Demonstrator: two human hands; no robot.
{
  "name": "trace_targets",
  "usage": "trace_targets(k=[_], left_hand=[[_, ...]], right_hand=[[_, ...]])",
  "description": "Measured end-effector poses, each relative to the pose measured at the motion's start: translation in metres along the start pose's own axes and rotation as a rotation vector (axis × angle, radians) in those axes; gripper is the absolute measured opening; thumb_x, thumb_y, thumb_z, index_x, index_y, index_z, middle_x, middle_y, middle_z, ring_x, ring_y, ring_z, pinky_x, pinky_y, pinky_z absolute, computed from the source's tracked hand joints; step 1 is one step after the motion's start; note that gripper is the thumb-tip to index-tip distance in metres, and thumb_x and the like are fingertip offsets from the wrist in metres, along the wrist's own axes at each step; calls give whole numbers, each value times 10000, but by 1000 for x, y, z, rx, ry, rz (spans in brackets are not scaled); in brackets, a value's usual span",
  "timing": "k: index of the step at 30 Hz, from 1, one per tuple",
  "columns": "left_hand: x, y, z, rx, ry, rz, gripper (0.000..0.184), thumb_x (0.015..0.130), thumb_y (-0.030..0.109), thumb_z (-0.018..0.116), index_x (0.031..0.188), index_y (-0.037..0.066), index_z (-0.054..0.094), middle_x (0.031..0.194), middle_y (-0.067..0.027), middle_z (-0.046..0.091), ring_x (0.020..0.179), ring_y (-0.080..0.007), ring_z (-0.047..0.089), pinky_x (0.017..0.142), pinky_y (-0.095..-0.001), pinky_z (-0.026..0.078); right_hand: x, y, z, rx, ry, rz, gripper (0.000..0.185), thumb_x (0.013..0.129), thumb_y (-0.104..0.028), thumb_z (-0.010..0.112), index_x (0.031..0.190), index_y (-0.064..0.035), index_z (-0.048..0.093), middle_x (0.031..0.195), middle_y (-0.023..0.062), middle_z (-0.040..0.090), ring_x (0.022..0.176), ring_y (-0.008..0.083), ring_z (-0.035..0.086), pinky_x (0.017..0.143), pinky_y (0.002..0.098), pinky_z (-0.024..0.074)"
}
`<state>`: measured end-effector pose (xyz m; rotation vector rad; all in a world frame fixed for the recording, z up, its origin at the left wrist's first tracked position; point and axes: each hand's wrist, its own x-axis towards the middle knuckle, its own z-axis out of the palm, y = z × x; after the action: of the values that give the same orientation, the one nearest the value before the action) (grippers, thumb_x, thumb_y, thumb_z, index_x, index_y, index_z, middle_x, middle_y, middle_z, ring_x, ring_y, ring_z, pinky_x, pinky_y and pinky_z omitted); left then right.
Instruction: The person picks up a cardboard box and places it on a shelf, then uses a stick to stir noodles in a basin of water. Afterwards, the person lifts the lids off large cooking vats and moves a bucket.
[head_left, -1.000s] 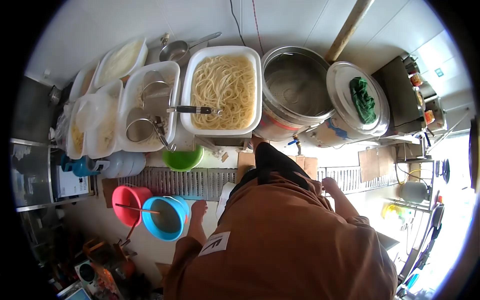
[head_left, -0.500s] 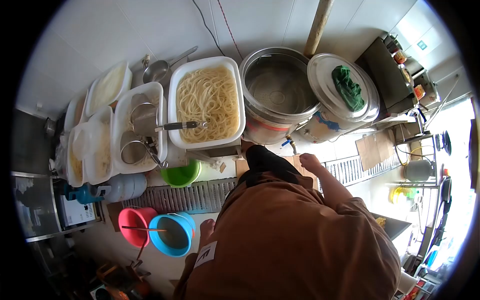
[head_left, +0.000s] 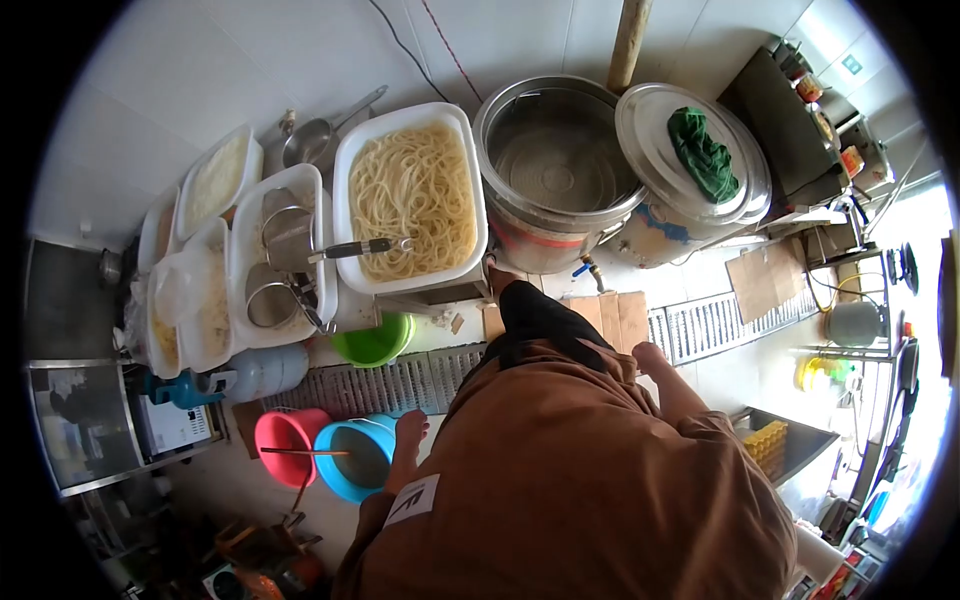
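Note:
My left hand (head_left: 411, 430) hangs low beside my brown shirt, near the blue bucket (head_left: 358, 470). Its fingers are loosely bent and slightly apart, with nothing in them. On the other side, my right hand (head_left: 650, 358) is held away from my body above the floor grate (head_left: 690, 330). Its fingers look curled in, and I see nothing held. Ahead stands a white tub (head_left: 342, 200) of noodles (head_left: 415, 195). A large metal pot (head_left: 555, 165) of liquid is to its right, with a tap (head_left: 594, 272) low on its front.
Strainers (head_left: 290, 238) lie across another white tub, left of the noodles. A green cloth (head_left: 703, 155) rests on a lidded pot. Green (head_left: 372, 342) and red (head_left: 292, 440) buckets stand on the floor. A shelf rack (head_left: 860, 350) is at right.
My view has shifted a little. My left hand has moved up and forward beside the blue bucket. My right hand has moved slightly right and back toward my body.

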<state>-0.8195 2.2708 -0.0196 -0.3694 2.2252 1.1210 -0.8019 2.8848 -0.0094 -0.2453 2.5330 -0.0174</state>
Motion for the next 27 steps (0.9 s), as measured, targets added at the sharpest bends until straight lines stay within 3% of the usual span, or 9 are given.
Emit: trace_targets(k=[2,4,5,7,9,14,16,22,27], left_hand=[[4,-3,1,166,-48,-48,115,804,212,524,800,99,543,732,-11,533,657,-134,549,540,-285,402],[9,-19,3,251,-139,97,107,797,202,522,785,97,538,720,-12,528,647,-134,547,534,-279,401],[9,-16,2,279,-167,124,103,794,198,522,779,98,536,716,-13,525,643,-135,546,532,-278,400],[9,-7,-1,210,-155,144,94,792,190,518,771,98,528,709,-13,519,642,-133,545,532,-276,401],[4,34,-1,-474,-38,-370,98,804,191,533,827,98,549,732,-17,539,664,-135,554,553,-283,412],[-2,53,8,-518,40,-337,168,820,205,569,948,97,579,804,-25,585,677,-144,567,575,-271,426],[-11,55,17,-556,81,-389,142,815,196,566,919,99,572,777,-20,578,643,-143,565,547,-268,426],[-29,-13,48,-118,-43,-121,73,818,168,507,788,112,543,677,-13,542,556,-136,539,463,-248,393],[-62,-8,49,109,-56,72,83,817,173,508,802,108,558,669,-10,537,547,-126,526,465,-236,395]], right_hand=[[5,-2,9,-10,2,28,65,707,-96,626,712,-31,627,760,130,607,763,256,609,628,356,500],[4,-11,13,1191,210,510,109,757,-110,577,681,-35,599,707,88,574,697,179,572,587,331,463],[-2,-12,-1,1074,195,428,252,767,-223,531,848,-8,635,745,137,635,653,237,595,603,327,475],[-3,-15,-7,1085,169,468,255,759,-222,535,862,-14,640,754,141,639,670,242,604,620,332,479],[-2,-6,-5,1004,150,501,278,756,-237,509,888,-39,652,798,147,651,743,264,627,683,363,486],[7,28,-63,870,165,529,304,805,-271,431,867,-54,635,874,208,613,842,369,591,746,422,467],[16,48,-116,742,407,519,334,842,-315,408,877,-51,610,916,225,597,888,393,569,767,446,448],[64,139,-276,483,1073,542,234,840,-233,471,975,-105,613,897,183,619,845,364,587,741,443,468],[122,228,-331,359,814,818,364,817,-250,482,1147,-100,521,1129,150,564,1087,331,498,909,415,409]])
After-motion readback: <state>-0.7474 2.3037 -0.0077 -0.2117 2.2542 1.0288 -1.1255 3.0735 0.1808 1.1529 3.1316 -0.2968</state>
